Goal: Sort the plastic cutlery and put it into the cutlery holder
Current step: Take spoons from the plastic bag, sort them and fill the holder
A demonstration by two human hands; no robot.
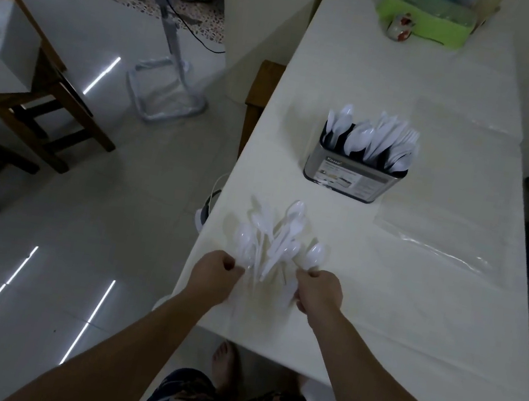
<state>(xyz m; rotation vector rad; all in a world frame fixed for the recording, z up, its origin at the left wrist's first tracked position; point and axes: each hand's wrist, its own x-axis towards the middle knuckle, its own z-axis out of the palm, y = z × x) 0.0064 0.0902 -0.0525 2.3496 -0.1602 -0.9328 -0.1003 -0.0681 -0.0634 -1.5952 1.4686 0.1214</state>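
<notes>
Both arms stretched out over the near end of the white table (412, 310). Left hand (214, 277) curled tight around a bunch of white spoons (246, 242). Right hand (319, 292) curled around more white cutlery (313, 255). Farther up the table, metal cutlery holder (353, 176), standing upright, full of white pieces.

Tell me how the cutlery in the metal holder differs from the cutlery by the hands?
The cutlery in the holder stands upright, bunched in the holder; the loose pile lies fanned out on the table. No hand touches the holder's cutlery, while the left hand and right hand each grip pieces of the pile. Both are white plastic.
</notes>
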